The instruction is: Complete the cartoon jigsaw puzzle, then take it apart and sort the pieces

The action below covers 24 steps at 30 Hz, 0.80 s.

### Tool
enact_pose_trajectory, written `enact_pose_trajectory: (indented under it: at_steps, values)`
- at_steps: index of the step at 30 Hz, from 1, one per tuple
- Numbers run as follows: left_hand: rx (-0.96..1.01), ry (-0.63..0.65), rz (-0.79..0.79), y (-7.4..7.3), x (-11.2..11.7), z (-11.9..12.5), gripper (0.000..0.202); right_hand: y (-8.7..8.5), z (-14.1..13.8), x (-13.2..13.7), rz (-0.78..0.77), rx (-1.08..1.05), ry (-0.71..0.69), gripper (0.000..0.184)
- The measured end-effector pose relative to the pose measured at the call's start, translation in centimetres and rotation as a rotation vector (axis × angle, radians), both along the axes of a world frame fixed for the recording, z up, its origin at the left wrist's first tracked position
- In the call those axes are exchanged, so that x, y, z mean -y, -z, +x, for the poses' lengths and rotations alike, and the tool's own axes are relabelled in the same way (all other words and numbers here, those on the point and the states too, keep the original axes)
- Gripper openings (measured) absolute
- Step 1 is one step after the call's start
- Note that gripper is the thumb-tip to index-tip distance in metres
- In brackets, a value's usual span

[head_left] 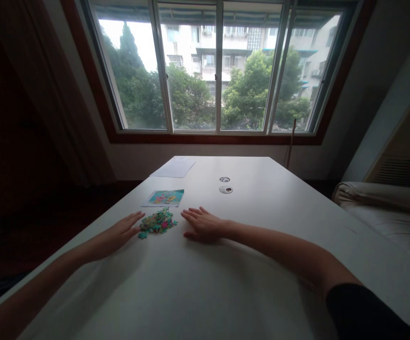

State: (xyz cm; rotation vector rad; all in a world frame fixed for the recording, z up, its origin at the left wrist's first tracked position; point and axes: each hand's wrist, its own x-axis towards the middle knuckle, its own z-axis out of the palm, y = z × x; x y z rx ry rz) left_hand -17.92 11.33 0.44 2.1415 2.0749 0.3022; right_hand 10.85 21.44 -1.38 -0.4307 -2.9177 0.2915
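Observation:
A heap of small jigsaw puzzle pieces (158,221), mostly green with a few pink and yellow, lies on the white table (191,293). At the left edge of the heap is my left hand (122,227), fingers stretched out and thumb close to the pieces. My right hand (203,224) rests palm down to the right of the heap, a small gap away, with its fingers apart. Neither hand holds anything. Just beyond the heap lies a colourful picture sheet (166,197), turquoise with pink and yellow shapes.
A white sheet of paper (173,167) lies at the table's far left corner. Two small round discs (226,190) sit past my right hand. A cream sofa (385,208) stands right of the table, and a window (219,71) is behind its far edge.

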Motion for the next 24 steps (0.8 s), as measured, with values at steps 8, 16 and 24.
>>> enact_pose_trajectory:
  at_steps: [8, 16, 24]
  values:
    - [-0.082, -0.083, 0.052, 3.2, -0.8, 0.0, 0.077, 1.7, -6.5, -1.8, -0.070, -0.144, 0.020, 0.083]
    - [-0.213, -0.002, 0.009, 5.1, -2.4, 0.9, 0.057, 1.9, -7.8, -2.2, -0.030, -0.095, -0.017, 0.079]
    - [-0.266, 0.075, -0.057, 4.3, -2.7, 5.0, 0.057, 2.3, -6.4, -1.5, 0.017, -0.163, 0.028, 0.069]
